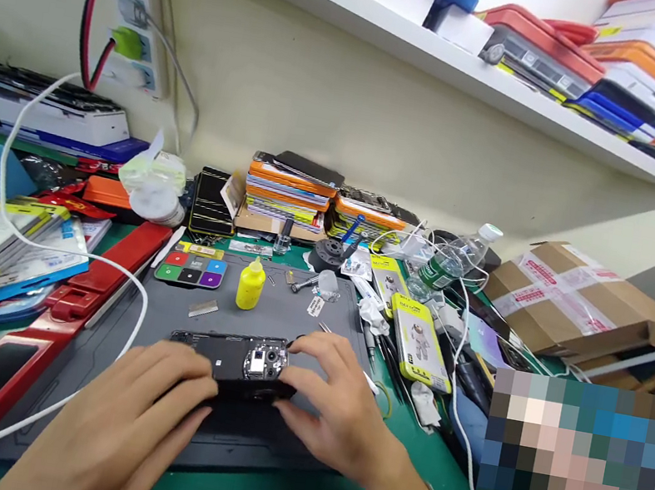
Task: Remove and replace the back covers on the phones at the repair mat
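An opened smartphone (pixel 241 358) is held tilted above the grey work mat (pixel 241 445), its camera module and inner parts facing up. My left hand (pixel 140 406) grips its left end, fingers curled over the near edge. At the right end, by the camera module, my right hand (pixel 331 402) pinches the phone between thumb and fingers. A dark panel shows along the phone's near side; whether it is apart from the body I cannot tell. Behind the phone stands a yellow dropper bottle (pixel 250 285), and a small metal strip (pixel 203 308) lies on the mat.
A red lamp-like device (pixel 31 345) with buttons runs along the left. A white cable (pixel 143 305) crosses there. Behind the mat are a coloured screw tray (pixel 190 270) and stacked boxes (pixel 289 196). Rightward lie yellow packets (pixel 421 342), a water bottle (pixel 454 263) and a carton (pixel 577 302).
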Available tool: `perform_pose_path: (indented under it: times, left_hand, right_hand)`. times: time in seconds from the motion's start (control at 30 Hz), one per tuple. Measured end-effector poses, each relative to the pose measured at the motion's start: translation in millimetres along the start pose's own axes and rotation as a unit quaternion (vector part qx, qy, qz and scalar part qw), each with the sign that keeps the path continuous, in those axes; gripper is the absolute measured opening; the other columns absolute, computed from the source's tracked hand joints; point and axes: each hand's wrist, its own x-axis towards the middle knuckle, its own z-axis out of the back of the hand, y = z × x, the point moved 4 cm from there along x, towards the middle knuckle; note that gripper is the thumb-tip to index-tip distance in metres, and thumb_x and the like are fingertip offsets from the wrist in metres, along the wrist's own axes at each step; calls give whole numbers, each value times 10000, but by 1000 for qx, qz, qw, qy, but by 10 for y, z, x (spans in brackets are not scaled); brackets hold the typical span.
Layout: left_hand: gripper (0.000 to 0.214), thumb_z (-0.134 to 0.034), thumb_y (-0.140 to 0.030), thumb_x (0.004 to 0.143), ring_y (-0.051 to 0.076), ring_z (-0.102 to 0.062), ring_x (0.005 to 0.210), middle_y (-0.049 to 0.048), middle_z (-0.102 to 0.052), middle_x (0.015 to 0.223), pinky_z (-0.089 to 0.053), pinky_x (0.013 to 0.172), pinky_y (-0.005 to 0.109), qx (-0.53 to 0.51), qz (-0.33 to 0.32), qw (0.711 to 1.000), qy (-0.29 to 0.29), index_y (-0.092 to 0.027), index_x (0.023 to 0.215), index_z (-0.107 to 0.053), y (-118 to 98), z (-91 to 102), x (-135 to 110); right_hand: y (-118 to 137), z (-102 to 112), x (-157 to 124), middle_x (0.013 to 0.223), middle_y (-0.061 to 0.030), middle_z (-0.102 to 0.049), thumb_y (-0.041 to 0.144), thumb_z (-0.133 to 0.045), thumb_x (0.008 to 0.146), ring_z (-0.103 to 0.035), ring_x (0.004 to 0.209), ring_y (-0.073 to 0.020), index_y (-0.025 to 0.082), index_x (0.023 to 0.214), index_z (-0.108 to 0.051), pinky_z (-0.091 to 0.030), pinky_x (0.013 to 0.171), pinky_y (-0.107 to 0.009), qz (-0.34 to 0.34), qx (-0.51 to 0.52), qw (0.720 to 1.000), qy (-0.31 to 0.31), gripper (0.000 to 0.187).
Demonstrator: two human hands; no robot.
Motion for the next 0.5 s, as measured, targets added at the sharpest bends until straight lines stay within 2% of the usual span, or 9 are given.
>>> perform_pose_path:
  times: [0.1, 0.2, 0.37, 0.5]
  left_hand:
    - [281, -609, -193, 822, 192, -523, 1033, 80, -544, 1115, -396, 927, 304, -6, 30, 998, -47, -170, 1099, -573, 17, 48, -206]
    - [227, -607, -217, 828, 185, -539, 1007, 74, -549, 1086, -421, 905, 302, -33, 79, 994, -69, -179, 1051, -583, 69, 32, -391]
    - [158, -637, -234, 802, 186, -569, 990, 42, -585, 1033, -463, 865, 302, -72, 105, 990, -63, -229, 957, -609, 100, -16, -702]
    - [266, -661, -282, 783, 193, -576, 994, 55, -593, 1051, -470, 873, 308, -57, 110, 992, -26, -209, 1031, -596, 160, -25, -926]
  right_hand:
    - [104, 89, -40, 1038, -82, -605, 144, -625, 821, -525, 1002, -230, 189, 865, -605, -484, 840, -394, 13, -8, 1000, -3, 66]
    - [194, 129, -127, 1003, -86, -607, 98, -616, 815, -534, 972, -220, 174, 844, -615, -496, 812, -382, 5, -8, 1000, -15, 81]
    - [310, 82, -320, 946, -96, -608, 19, -598, 789, -540, 919, -210, 152, 802, -625, -508, 768, -367, -21, 24, 999, -37, 137]
    - [352, -7, -451, 919, -92, -610, 9, -593, 788, -549, 890, -205, 158, 822, -637, -518, 746, -364, -48, 42, 997, -35, 159]
